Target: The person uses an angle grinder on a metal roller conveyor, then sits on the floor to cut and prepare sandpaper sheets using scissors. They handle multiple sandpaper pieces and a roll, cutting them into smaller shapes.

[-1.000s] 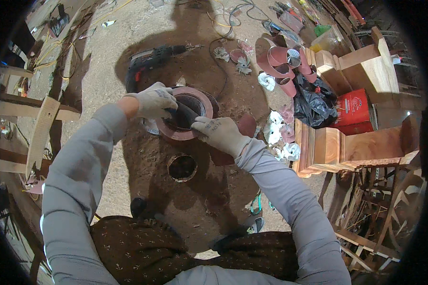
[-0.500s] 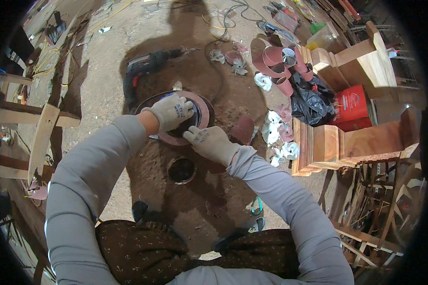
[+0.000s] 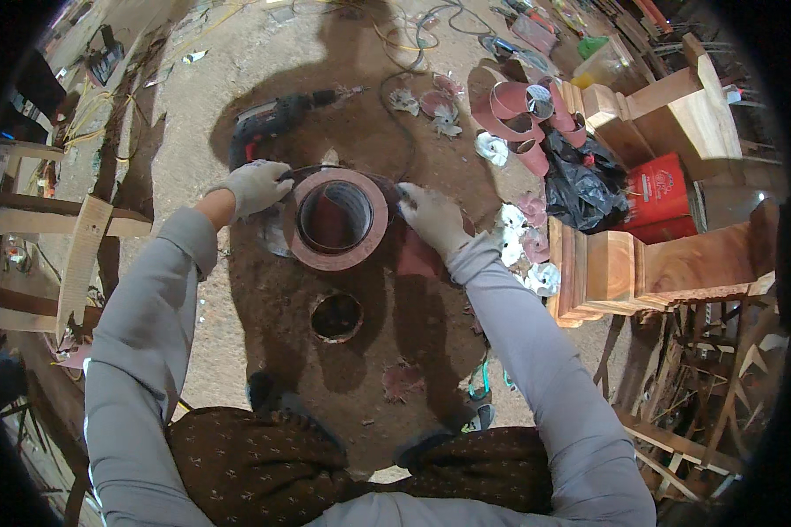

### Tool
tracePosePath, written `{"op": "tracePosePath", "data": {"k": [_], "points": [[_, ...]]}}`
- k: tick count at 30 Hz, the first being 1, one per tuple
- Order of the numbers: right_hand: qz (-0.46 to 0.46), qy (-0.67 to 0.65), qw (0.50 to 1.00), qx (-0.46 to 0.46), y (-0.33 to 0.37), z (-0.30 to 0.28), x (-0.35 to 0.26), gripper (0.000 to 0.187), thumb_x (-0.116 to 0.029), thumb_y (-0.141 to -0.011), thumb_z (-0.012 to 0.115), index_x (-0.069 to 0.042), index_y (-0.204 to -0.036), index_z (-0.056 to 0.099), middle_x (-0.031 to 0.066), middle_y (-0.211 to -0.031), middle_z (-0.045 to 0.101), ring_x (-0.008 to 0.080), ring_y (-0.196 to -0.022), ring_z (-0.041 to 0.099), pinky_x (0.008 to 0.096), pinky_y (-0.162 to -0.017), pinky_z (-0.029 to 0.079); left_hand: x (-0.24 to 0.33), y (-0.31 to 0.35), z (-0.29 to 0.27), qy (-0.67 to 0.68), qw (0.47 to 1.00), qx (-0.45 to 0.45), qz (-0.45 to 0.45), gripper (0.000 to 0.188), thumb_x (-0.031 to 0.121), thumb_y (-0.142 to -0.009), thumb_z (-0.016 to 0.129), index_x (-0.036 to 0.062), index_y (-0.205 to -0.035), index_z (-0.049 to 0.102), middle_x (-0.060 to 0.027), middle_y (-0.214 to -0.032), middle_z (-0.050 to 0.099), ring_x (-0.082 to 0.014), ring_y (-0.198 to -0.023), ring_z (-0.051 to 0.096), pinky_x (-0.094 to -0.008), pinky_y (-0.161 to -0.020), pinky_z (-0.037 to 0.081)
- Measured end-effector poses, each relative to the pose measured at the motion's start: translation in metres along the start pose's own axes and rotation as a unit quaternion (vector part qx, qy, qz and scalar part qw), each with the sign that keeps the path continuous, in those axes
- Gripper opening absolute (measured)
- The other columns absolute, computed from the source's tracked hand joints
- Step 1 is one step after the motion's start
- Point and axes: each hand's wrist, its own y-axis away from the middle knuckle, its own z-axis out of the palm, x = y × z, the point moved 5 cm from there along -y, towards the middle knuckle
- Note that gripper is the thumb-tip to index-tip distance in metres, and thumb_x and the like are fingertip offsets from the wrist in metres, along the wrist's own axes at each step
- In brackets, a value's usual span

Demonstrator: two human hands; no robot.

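A wide roll of reddish-brown sandpaper (image 3: 337,260) stands on the ground in front of me, its hollow core facing up. Behind its far rim runs the thin dark edge of a sandpaper strip (image 3: 360,171). My left hand (image 3: 253,187), in a pale work glove, is closed on the strip's left part, beside the roll. On the right, my gloved right hand (image 3: 432,220) pinches the strip too, its fingertips partly hidden. Below that hand a reddish length of sandpaper (image 3: 417,253) shows. Whether it joins the roll I cannot tell.
A power drill (image 3: 277,119) lies beyond my left hand, its cord trailing away. Nearer me is a round ring or can (image 3: 337,317). To the right are curled sandpaper pieces (image 3: 511,105), a black plastic bag (image 3: 580,189), a red tin (image 3: 657,195) and carved wooden parts (image 3: 620,272).
My hands have left the top of the roll and moved apart to its two sides, drawing the strip out between them. The roll's open core now shows.
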Motion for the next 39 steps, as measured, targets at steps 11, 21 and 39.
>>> {"op": "tracePosePath", "data": {"k": [11,21,39], "points": [[0.046,-0.306,0.941,0.141,-0.043,-0.006,0.006,0.031,-0.014,-0.093,0.059,-0.004,-0.119,0.072,0.0147,-0.105,0.076,0.0269,-0.099,0.072,0.0367,-0.088,0.053,-0.020,-0.023,0.020,0.254,0.965,-0.031,0.048,0.070,0.036,-0.099,0.067,-0.0013,-0.152,0.041,-0.0174,-0.141,0.060,-0.0248,-0.128,0.058,-0.0355,-0.108,0.045],[-0.056,-0.245,0.955,0.157,-0.029,-0.044,0.004,0.030,-0.020,-0.096,0.056,-0.016,-0.120,0.073,0.0114,-0.114,0.074,0.0333,-0.106,0.069,0.0426,-0.090,0.053,0.026,0.014,0.062,0.265,0.963,-0.014,0.052,0.076,0.024,-0.086,0.066,0.0040,-0.154,0.039,-0.0221,-0.144,0.055,-0.0358,-0.135,0.053,-0.0405,-0.112,0.042],[-0.223,-0.019,0.974,-0.037,0.039,-0.041,-0.035,0.041,-0.030,-0.095,0.062,-0.022,-0.135,0.060,0.0131,-0.111,0.073,0.0346,-0.101,0.070,0.0471,-0.085,0.055,0.074,0.030,0.007,-0.038,0.955,0.244,0.163,0.057,0.028,-0.080,0.077,0.0130,-0.132,0.059,-0.0145,-0.131,0.056,-0.0346,-0.122,0.055,-0.0450,-0.102,0.048]]}}
